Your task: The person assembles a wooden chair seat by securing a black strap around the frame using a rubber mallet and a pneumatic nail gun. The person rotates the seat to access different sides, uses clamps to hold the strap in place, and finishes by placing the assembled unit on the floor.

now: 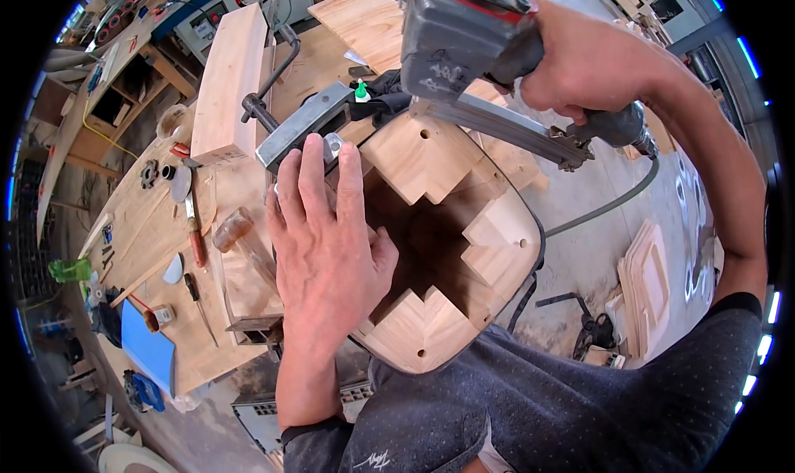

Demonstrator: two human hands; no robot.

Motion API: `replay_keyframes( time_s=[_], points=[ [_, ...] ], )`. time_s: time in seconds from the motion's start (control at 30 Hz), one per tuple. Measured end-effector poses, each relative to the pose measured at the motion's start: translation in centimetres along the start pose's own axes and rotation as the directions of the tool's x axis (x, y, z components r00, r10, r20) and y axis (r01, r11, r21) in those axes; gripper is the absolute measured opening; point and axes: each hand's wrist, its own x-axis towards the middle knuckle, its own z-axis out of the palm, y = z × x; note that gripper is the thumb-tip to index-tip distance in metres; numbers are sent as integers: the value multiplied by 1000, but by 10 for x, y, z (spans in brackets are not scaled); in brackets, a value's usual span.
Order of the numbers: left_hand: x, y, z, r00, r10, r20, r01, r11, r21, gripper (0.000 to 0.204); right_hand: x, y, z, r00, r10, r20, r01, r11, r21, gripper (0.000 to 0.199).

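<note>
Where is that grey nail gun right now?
In the head view, the nail gun is at upper centre, gripped by the right hand, its nose over the far edge of the wooden frame.

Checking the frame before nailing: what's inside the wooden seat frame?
Inside the wooden seat frame, four notched corner blocks surround a dark hollow; its bottom is in shadow, and the left hand covers the left edge.

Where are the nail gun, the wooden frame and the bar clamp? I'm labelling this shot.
nail gun [451,46]: head view, on its grey body.
wooden frame [422,154]: head view, on the far corner block.
bar clamp [302,125]: head view, on the flat metal bar.
</note>
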Motion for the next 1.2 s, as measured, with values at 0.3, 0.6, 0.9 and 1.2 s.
replay_keyframes(
  time_s=[0.3, 0.6, 0.9, 1.2],
  points=[
    [1, 1, -3, 1000, -13, 5, 13, 1000, 23, 93, -15, 11, 9, 994, -75, -73, 89, 974, 210, 14],
    [1, -1, 0, 999, -25, 22, 25, 1000, 15, 94, -17, 18, 11, 994, -52, -99, 62, 993, 101, 16],
    [0, -2, 1, 1000, -6, 12, 7, 1000, -5, 94, -21, 7, 8, 998, 49, -41, -45, 995, 94, 35],
    [1, -1, 5, 1000, 22, -14, -22, 1000, -7, 89, -25, 25, 17, 997, 17, -71, -12, 998, 66, 20]
  ],
)
